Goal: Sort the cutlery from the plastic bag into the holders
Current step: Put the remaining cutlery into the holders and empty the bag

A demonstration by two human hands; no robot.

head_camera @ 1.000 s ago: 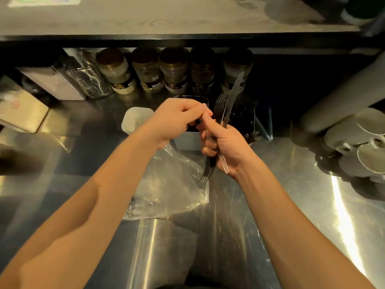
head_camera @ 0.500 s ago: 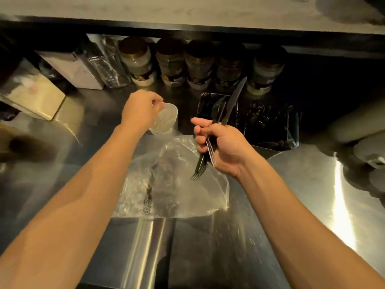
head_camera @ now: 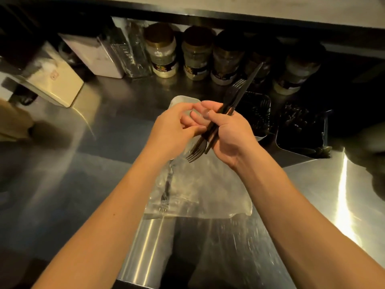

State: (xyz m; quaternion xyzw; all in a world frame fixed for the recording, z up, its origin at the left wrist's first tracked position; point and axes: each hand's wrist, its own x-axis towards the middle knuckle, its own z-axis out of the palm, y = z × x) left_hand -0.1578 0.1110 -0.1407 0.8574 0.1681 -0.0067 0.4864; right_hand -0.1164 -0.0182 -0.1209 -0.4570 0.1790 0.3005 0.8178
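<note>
Dark matt metal cutlery bundle in the grip; below it a clear, crinkled glossy plastic bag on the brushed, shiny steel counter.

1 head-worn wide-angle view, looking forward and down, close over steel counter, forearms entering from below

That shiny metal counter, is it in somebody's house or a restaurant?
Probably a restaurant kitchen: a steel counter, a row of gold-lidded jars under a shelf, and dark bins of black cutlery.
</note>
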